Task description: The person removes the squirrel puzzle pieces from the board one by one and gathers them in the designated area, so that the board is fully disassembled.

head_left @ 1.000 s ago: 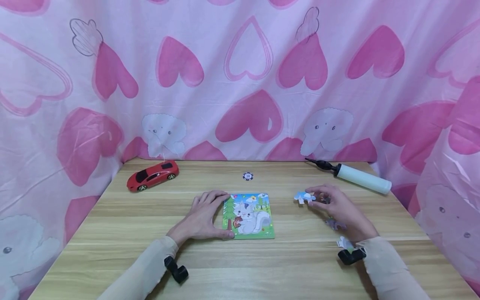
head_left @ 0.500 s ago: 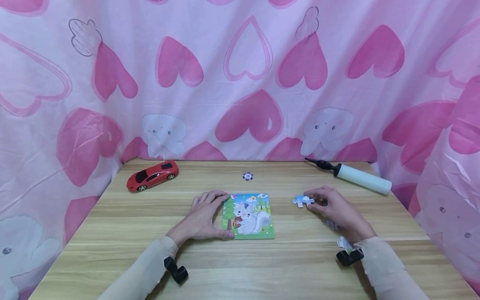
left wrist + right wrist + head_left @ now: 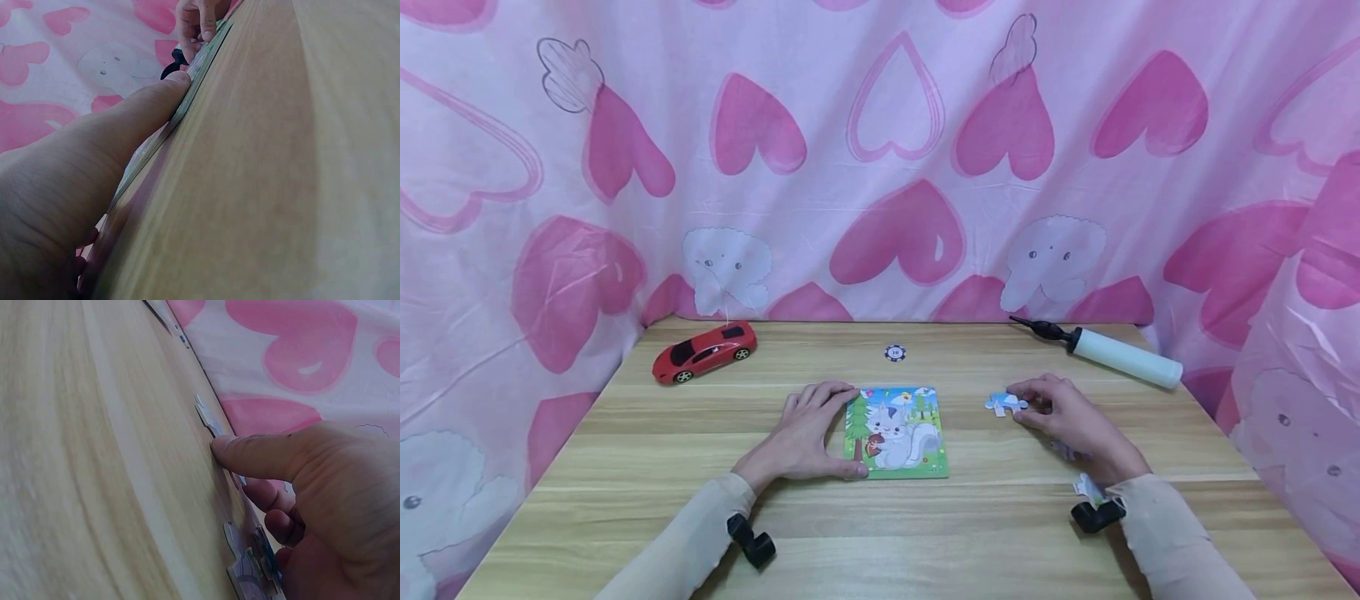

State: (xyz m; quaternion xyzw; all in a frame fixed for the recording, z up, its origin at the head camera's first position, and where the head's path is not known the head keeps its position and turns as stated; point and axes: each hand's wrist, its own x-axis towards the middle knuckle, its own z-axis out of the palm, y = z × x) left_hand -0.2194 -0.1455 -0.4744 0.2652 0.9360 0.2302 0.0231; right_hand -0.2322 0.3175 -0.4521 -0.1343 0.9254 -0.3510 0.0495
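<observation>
Flat on the table lies a square jigsaw board (image 3: 906, 433) printed with a grey squirrel and a nut. My left hand (image 3: 797, 433) holds its left side, thumb at the near corner and index finger at the far one; in the left wrist view, the thumb (image 3: 150, 100) lies over the board's edge. To the board's right, my right hand (image 3: 1075, 421) pinches a blue-and-white jigsaw piece (image 3: 1002, 404) between thumb and fingers, low at the tabletop. More pieces lie beneath that hand and wrist, partly covered: a greyish jigsaw piece (image 3: 1070, 451) and a white-and-green one (image 3: 1086, 487).
A red toy car (image 3: 703, 353) stands at the back left of the wooden table (image 3: 880, 542). A round chip (image 3: 895, 353) lies behind the board. At the back right rests a hand pump (image 3: 1123, 357). A pink heart-patterned curtain (image 3: 895, 233) hangs behind.
My right hand has shifted slightly left and nearer me, and the pinched piece has moved and turned a little with it. The left hand and the board have stayed put.
</observation>
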